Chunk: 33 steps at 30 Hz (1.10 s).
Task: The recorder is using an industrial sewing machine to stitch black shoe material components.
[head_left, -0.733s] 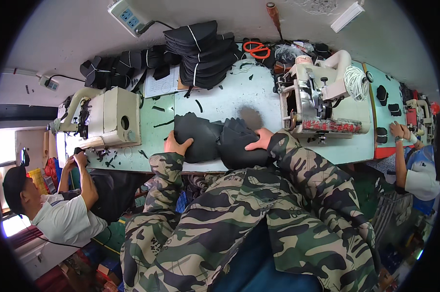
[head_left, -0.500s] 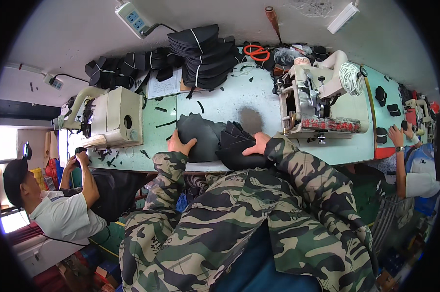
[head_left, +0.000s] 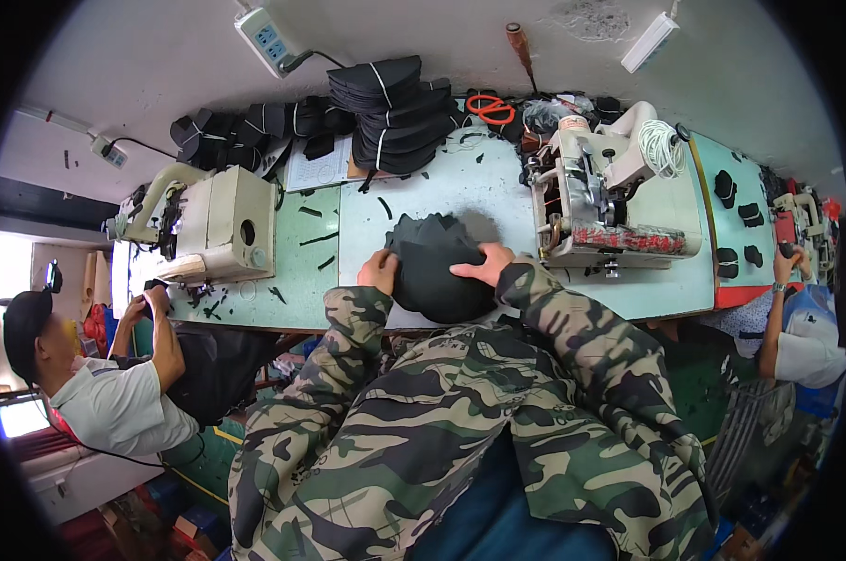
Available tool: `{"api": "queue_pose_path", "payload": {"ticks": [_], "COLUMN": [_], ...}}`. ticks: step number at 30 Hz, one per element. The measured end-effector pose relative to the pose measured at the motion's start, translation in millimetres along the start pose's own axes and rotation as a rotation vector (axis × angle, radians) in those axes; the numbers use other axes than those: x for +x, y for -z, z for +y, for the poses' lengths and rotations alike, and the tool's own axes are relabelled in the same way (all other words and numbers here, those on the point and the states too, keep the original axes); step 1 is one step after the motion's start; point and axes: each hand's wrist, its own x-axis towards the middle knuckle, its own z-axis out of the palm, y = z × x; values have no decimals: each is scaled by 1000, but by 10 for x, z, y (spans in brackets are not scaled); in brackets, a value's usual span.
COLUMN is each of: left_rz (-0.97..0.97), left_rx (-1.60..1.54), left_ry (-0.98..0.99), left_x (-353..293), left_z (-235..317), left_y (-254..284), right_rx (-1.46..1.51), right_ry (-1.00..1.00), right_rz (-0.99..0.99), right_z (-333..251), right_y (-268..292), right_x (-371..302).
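Observation:
A loose stack of black cut fabric pieces [head_left: 440,266] lies at the table's near edge, right in front of me. Its far edge is jagged, with the pieces fanned unevenly over one another. My left hand [head_left: 379,272] presses against the left side of the stack, its fingertips partly hidden at the edge. On the other side my right hand [head_left: 485,266] grips the stack, thumb on top and fingers hidden at its far right edge.
A sewing machine [head_left: 619,201] stands to the right, another machine [head_left: 219,224] to the left. Tied bundles of black pieces [head_left: 399,117] are piled at the back, beside orange-handled scissors [head_left: 490,108]. Black scraps [head_left: 318,239] litter the table. Co-workers sit at left [head_left: 128,411] and right [head_left: 809,337].
Two separate groups of black pieces have come together into one stack. My left hand has moved right and my right hand slightly left, closing in on it from both sides.

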Motion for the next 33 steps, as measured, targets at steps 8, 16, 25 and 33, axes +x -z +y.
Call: {"api": "queue_pose_path", "payload": {"ticks": [8,16,25,33], "left_rz": [-14,113,-836,-1126], "left_rx": [-686,-181,670,741], "left_ry": [106,-198,-700,-486], "left_x": [-359,-745,421,319], "left_z": [22,450,1335,1593], "left_y": [-538,-246,-329,-575], "right_rx": [-652,-618,-182,-264], "right_ry": [-80,182,-398,-198], "right_rz": [-125,140,53,264], "right_z": [-149,-384,483,489], "right_y": [-291,372,234,-58], "right_x": [286,-217,-1285,-805]}}
